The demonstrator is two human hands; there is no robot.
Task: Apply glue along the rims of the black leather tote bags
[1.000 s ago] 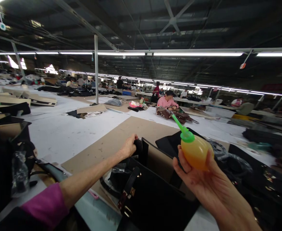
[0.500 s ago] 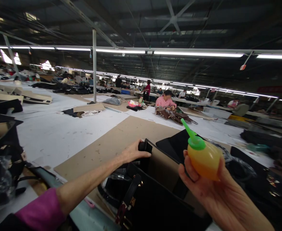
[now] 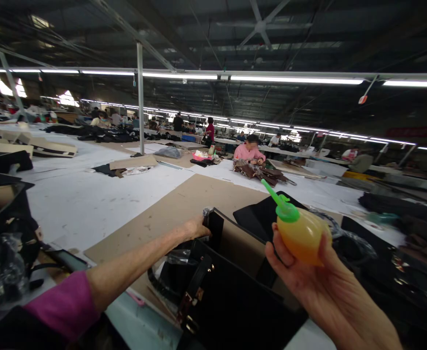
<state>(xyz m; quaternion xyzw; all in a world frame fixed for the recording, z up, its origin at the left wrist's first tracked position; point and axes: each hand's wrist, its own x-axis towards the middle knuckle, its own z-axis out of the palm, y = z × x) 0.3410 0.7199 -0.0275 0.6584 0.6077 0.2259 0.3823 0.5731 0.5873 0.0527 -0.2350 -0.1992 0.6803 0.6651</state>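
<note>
A black handbag (image 3: 242, 291) stands open in front of me, its tan inside showing and a buckled strap on its near side. My left hand (image 3: 196, 227) grips the bag's far left corner; some of its fingers are hidden behind the edge. In my right hand (image 3: 308, 282), above the bag's right end, is a soft squeeze bottle (image 3: 303, 236) with a green cap and spout, partly filled with orange-yellow liquid. The spout points up and to the left, away from the bag. Clear plastic wrap (image 3: 180, 256) covers part of the bag's handle.
Tan board (image 3: 155, 218) lies on the white tabletop (image 3: 71, 194). Other black bags (image 3: 5, 223) stand at the left, with more black pieces (image 3: 370, 272) at the right. Across the table, a person in pink (image 3: 248, 151) sits behind brown bags (image 3: 260, 172). A metal post (image 3: 140, 102) rises from the table.
My left hand has shifted slightly left and turned, from pinching the bag's upper edge to the outside of its corner. The bottle in my right hand has moved slightly left.
</note>
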